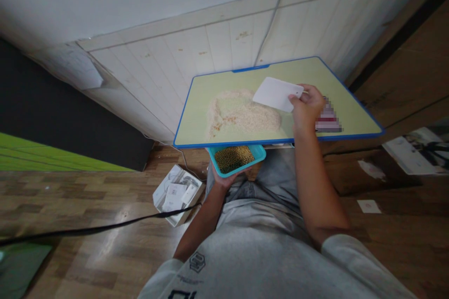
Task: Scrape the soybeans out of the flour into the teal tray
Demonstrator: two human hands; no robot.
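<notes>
My right hand (307,103) grips a flat white card-like scraper (275,93) by its right end, above the tabletop. Below the near edge of the blue-edged, pale yellow-green table (301,69), my left hand (229,179) supports a turquoise tray (260,153) from underneath. Small greenish-yellow grains or beans (233,158) lie in the tray. On the table, a pale, fine-grained heap (259,119) spreads left of the scraper, with orange-brown bits (218,127) near its left side. My left fingers are mostly hidden beneath the tray.
A partly blurred-out pinkish item (328,119) lies on the table's right part. An open white box (178,196) with papers sits on the floor at left, and a black strap (140,218) crosses to it. The panelled wall (220,49) borders the table's far side.
</notes>
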